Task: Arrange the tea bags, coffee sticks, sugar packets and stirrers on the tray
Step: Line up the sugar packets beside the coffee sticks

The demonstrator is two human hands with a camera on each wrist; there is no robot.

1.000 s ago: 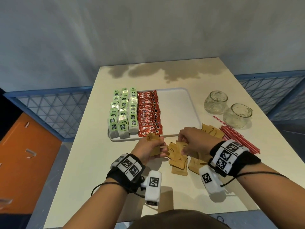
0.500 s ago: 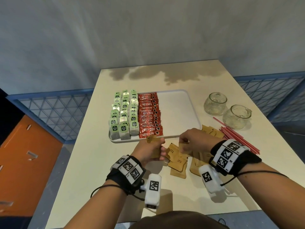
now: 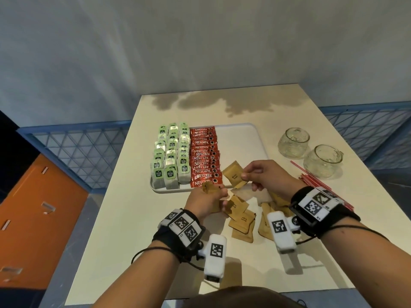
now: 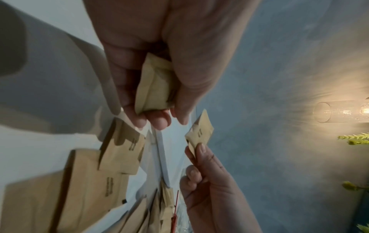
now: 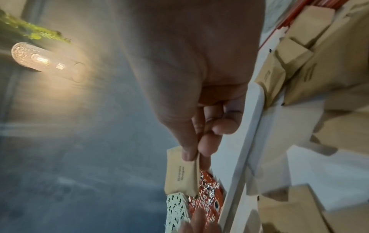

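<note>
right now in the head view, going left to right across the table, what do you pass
tea bags → coffee sticks → sugar packet pinched by the right hand → two glass cups → red stirrers

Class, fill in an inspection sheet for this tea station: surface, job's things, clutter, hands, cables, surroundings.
Surface: cream rectangular table, dark stain at far end.
Job's things: white plastic tray holds green tea bags and red Nescafe coffee sticks; brown paper sugar packets and red stirrers lie off the tray.
Clutter: two clear glass cups.
Hands: left hand grips a bunch of packets; right hand pinches one packet over the tray's near edge.
Cables: black wrist leads.
Surroundings: grey wall, blue mesh railing.
</note>
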